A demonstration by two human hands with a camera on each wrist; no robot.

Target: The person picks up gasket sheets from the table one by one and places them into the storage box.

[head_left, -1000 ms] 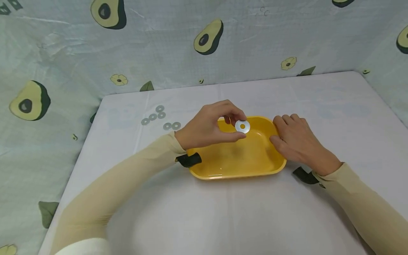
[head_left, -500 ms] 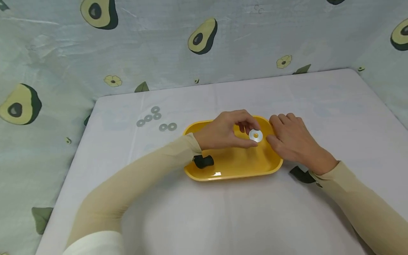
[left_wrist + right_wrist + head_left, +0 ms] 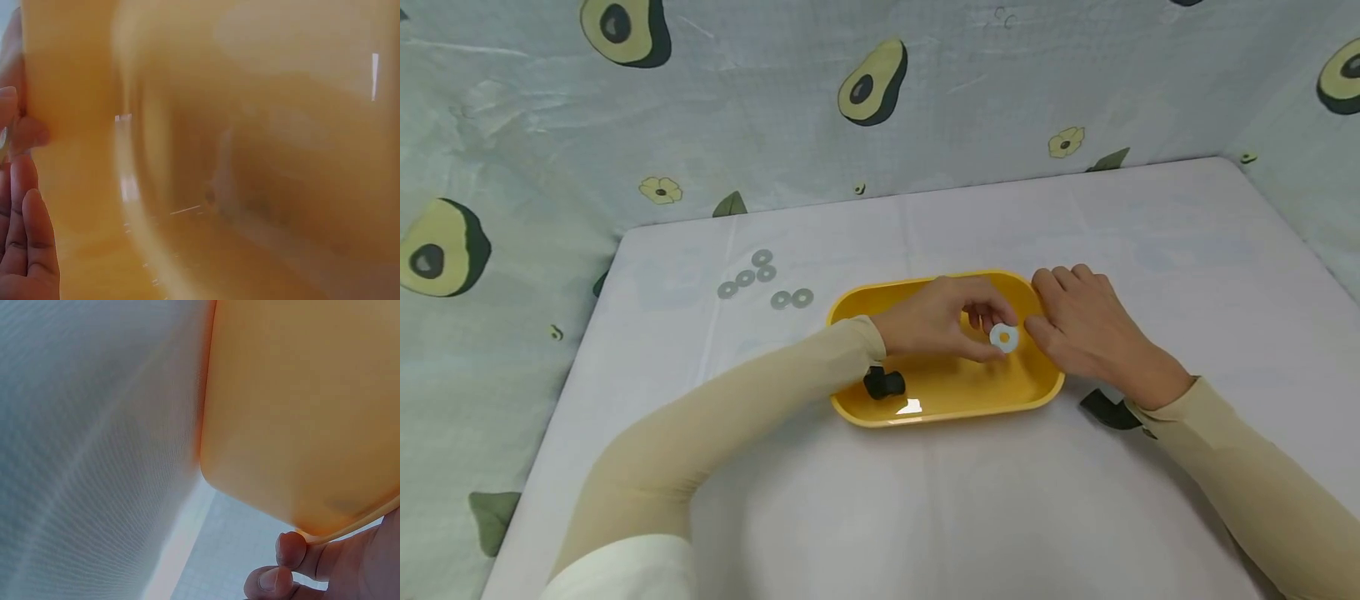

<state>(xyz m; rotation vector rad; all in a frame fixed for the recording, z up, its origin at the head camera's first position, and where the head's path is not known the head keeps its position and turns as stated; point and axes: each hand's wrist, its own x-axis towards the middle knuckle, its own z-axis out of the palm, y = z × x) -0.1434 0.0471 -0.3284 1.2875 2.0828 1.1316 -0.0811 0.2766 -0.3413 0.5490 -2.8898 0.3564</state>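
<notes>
Loose washers (image 3: 759,275): six, flat on the table (image 3: 850,517) towards its far left corner, well apart from the tray.
Yellow tray (image 3: 955,392): near the table's middle; part of its floor is hidden under the left hand and wrist.
Left hand (image 3: 946,315): over the tray, thumb and fingers pinching one washer by its edge; the left wrist view cuts the fingers off at its border.
Held washer (image 3: 1003,347): above the tray's right half, its face tilted towards the head camera; height over the floor is hard to judge. Best lowered close to the floor before the pinch loosens, or it may bounce or roll.
Right hand (image 3: 1082,321): fingers curled on the tray's right edge, by its far right corner; a light, steady grip there should stop the tray sliding.
</notes>
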